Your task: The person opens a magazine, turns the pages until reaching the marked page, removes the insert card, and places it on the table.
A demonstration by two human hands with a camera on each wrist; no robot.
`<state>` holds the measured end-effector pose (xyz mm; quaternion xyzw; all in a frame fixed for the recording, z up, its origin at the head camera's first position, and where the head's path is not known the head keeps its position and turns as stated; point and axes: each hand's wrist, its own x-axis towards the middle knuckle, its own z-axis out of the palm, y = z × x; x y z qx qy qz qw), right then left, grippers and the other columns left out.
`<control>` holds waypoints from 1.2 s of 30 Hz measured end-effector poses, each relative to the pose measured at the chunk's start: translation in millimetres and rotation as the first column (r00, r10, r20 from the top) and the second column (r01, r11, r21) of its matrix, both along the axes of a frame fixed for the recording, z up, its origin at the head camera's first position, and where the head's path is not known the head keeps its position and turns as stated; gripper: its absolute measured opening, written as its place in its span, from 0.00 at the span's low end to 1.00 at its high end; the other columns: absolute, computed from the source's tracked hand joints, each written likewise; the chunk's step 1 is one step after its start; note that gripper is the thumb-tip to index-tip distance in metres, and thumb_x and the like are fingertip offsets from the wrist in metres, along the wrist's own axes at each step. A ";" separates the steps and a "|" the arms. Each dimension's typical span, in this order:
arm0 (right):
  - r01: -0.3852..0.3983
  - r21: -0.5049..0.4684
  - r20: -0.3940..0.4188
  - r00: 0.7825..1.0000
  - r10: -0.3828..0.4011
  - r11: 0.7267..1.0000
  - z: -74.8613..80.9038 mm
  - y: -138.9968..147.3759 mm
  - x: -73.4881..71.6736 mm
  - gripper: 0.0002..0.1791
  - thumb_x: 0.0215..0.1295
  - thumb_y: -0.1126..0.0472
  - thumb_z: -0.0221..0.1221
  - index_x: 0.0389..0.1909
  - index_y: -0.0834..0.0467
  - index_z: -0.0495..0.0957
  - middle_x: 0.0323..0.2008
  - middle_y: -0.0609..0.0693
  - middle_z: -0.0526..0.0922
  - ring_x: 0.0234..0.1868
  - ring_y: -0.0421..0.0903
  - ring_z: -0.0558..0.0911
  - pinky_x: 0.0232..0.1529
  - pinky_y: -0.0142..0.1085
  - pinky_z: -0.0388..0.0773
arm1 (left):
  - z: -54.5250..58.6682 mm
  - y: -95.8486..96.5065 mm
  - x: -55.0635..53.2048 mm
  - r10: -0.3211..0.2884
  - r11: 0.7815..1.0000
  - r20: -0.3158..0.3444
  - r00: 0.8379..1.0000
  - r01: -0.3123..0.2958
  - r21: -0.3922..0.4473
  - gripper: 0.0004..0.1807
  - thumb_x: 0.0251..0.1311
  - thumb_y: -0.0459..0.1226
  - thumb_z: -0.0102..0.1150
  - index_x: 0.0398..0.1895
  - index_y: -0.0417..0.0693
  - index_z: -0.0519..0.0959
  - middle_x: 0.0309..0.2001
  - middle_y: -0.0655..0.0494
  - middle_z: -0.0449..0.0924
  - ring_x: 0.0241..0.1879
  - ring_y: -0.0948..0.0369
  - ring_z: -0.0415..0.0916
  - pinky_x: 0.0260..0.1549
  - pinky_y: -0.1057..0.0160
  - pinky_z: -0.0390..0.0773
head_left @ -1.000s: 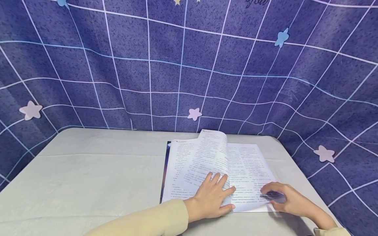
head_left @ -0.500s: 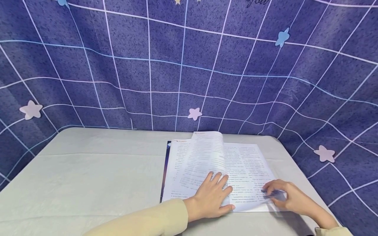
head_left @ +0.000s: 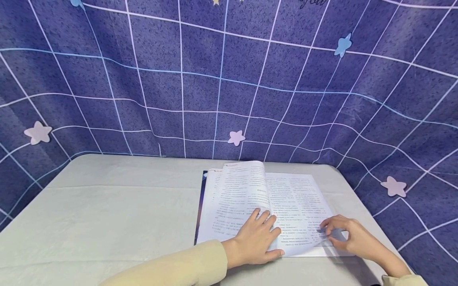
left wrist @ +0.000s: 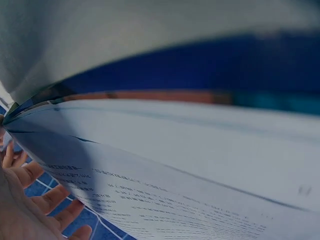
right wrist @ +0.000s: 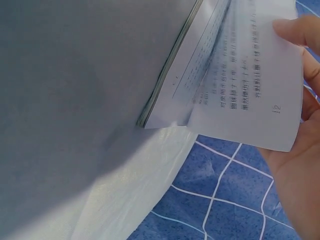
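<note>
An open book [head_left: 297, 198] with printed text pages lies on the right half of the table. Across its left side leans a curling page [head_left: 243, 190], its top end standing past the book's edge. My left hand [head_left: 255, 238] rests on the lower part near the fold, fingers spread. At the lower right corner my right hand [head_left: 352, 236] pinches a page [right wrist: 255, 100] that is lifted off those beneath; the right wrist view shows the thumb on its face and the fingers behind. In the left wrist view the book's lower edge [left wrist: 200, 120] fills much of the picture, bent fingers beside it.
The table [head_left: 118, 214] wears a pale grey cover. Behind it and along the right hangs a blue curtain [head_left: 200, 95] with a white grid and stars. The book's dark cover edge [head_left: 200, 206] shows at its left.
The curling page has swung left and come down lower over the left side. My right hand has shifted slightly right, raising the corner of a page. My left hand has barely moved.
</note>
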<state>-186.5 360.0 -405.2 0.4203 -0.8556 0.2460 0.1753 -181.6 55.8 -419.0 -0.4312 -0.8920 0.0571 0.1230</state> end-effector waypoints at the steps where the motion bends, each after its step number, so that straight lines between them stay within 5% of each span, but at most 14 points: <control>1: 0.007 0.001 -0.003 1.000 -0.007 1.000 0.5 -0.2 0.0 0.24 0.27 0.76 0.67 0.25 0.47 0.75 0.32 0.46 0.82 0.37 0.38 0.78 0.48 0.16 0.63 | 0.1 0.0 0.1 0.000 1.000 -0.002 1.000 0.000 0.000 0.32 0.61 0.65 0.27 0.55 0.61 0.70 0.60 0.55 0.67 0.62 0.54 0.60 0.61 0.49 0.59; 17: 0.039 -0.092 0.052 0.998 -0.034 0.995 1.3 3.1 -0.3 0.26 0.25 0.78 0.67 0.29 0.50 0.77 0.35 0.48 0.82 0.42 0.34 0.76 0.47 0.15 0.63 | 1.2 -0.8 1.6 0.031 0.999 -0.041 0.999 -0.032 -0.009 0.32 0.58 0.67 0.28 0.52 0.63 0.72 0.52 0.57 0.72 0.53 0.55 0.67 0.53 0.50 0.64; 36: 0.133 -0.099 -0.023 0.990 -0.136 0.986 9.8 0.2 -5.6 0.26 0.26 0.76 0.70 0.28 0.47 0.77 0.37 0.50 0.82 0.44 0.34 0.76 0.46 0.16 0.65 | -0.1 6.1 4.3 0.031 0.999 -0.012 0.999 -0.031 0.007 0.32 0.58 0.67 0.30 0.54 0.62 0.71 0.54 0.55 0.71 0.57 0.51 0.68 0.55 0.46 0.65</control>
